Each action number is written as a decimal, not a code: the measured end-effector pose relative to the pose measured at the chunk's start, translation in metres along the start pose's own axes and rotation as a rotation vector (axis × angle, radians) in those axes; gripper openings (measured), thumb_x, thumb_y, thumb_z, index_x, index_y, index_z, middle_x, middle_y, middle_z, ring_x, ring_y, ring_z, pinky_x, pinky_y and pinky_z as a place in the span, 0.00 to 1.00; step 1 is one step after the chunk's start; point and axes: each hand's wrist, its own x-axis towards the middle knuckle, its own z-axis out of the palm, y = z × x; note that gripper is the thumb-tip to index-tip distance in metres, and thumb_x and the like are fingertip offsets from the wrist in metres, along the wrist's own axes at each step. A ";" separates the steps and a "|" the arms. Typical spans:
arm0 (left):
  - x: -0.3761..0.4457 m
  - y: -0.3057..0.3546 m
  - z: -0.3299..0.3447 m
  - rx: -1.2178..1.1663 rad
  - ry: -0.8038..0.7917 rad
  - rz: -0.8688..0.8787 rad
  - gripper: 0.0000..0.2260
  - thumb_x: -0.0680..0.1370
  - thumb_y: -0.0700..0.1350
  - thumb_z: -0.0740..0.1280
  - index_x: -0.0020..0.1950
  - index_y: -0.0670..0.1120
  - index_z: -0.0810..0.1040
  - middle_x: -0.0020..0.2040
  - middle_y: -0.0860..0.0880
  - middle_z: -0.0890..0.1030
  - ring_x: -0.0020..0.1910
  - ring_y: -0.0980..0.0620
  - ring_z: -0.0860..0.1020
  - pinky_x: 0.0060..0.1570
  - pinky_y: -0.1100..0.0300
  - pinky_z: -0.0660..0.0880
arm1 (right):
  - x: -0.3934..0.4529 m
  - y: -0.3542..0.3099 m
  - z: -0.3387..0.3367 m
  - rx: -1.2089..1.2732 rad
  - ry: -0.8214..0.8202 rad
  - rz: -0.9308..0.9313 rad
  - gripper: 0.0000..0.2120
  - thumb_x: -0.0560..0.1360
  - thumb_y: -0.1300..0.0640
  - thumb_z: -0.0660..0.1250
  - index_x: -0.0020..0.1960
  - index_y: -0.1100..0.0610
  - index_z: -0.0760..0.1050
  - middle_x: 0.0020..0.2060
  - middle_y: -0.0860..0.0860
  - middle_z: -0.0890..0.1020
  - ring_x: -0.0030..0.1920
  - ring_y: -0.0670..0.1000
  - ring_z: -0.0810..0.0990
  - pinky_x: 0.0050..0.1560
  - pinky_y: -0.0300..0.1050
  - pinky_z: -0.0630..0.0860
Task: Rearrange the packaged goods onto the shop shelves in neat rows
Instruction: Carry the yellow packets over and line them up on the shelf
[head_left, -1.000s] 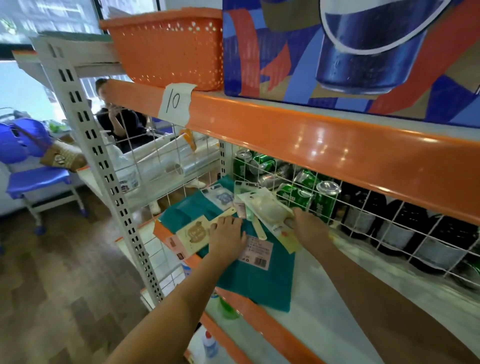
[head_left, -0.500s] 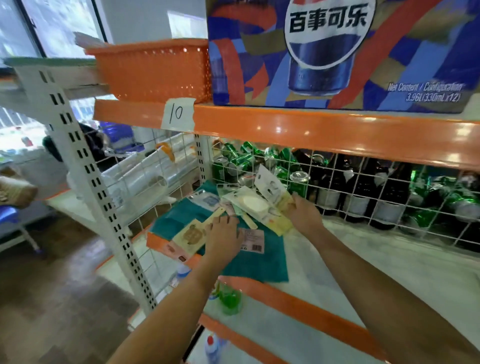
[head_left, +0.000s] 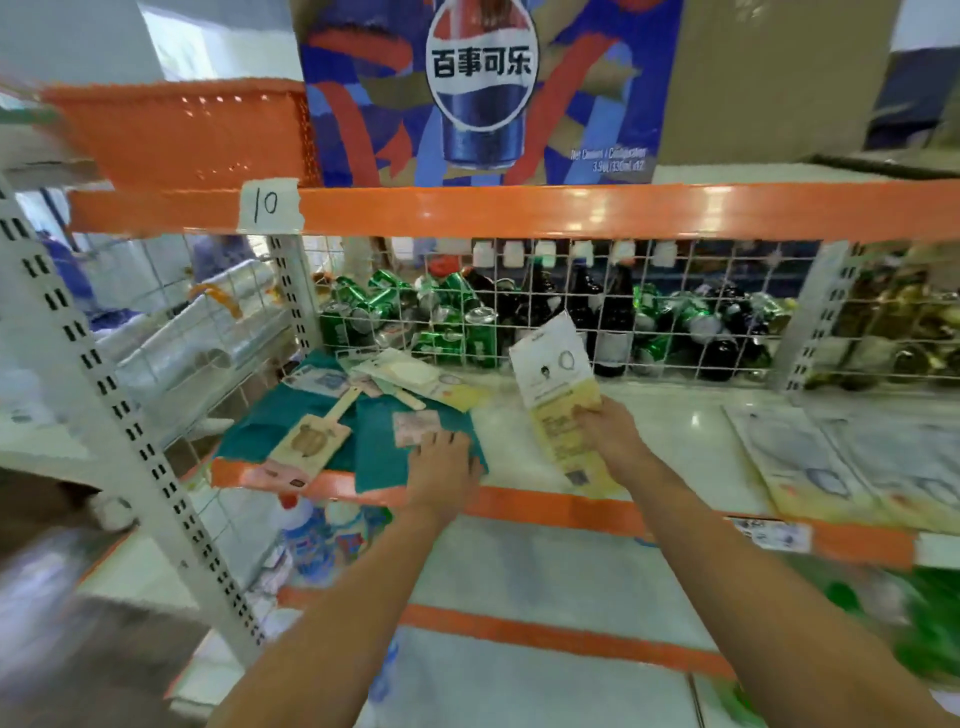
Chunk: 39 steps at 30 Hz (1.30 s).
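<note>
My right hand grips a flat white-and-yellow packet and holds it up above the white shelf board. My left hand rests flat on a folded teal cloth at the shelf's left end. On the cloth lie a wooden-looking paddle-shaped card pack, a pink label and a loose pile of flat packets. More flat white-and-yellow packets lie side by side at the right of the shelf.
A wire grid backs the shelf, with green cans and dark bottles behind it. Above, an orange beam carries a blue cola carton and an orange basket. A white perforated upright stands at left.
My right hand has lifted one packet off the pile and carried it to the right. My left hand has stayed on the teal cloth. The view has swung to the right.
</note>
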 end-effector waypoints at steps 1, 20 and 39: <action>-0.003 0.010 0.000 -0.014 0.003 0.016 0.14 0.80 0.49 0.57 0.64 0.47 0.71 0.62 0.46 0.73 0.63 0.46 0.69 0.61 0.52 0.66 | -0.007 0.004 -0.010 0.071 0.003 0.011 0.12 0.78 0.62 0.59 0.58 0.61 0.76 0.53 0.58 0.81 0.51 0.58 0.80 0.52 0.53 0.78; -0.133 0.221 0.069 -0.295 -0.306 0.075 0.16 0.81 0.49 0.58 0.66 0.45 0.73 0.65 0.45 0.74 0.65 0.45 0.70 0.63 0.56 0.67 | -0.156 0.144 -0.177 0.433 0.100 0.314 0.14 0.79 0.62 0.61 0.64 0.59 0.70 0.53 0.55 0.80 0.52 0.58 0.79 0.54 0.58 0.75; -0.180 0.294 0.084 -1.351 -0.769 -0.448 0.12 0.80 0.44 0.63 0.62 0.41 0.75 0.50 0.45 0.81 0.45 0.47 0.79 0.49 0.53 0.76 | -0.207 0.210 -0.205 0.655 0.059 0.519 0.12 0.79 0.62 0.61 0.61 0.61 0.73 0.53 0.60 0.81 0.52 0.60 0.81 0.50 0.55 0.79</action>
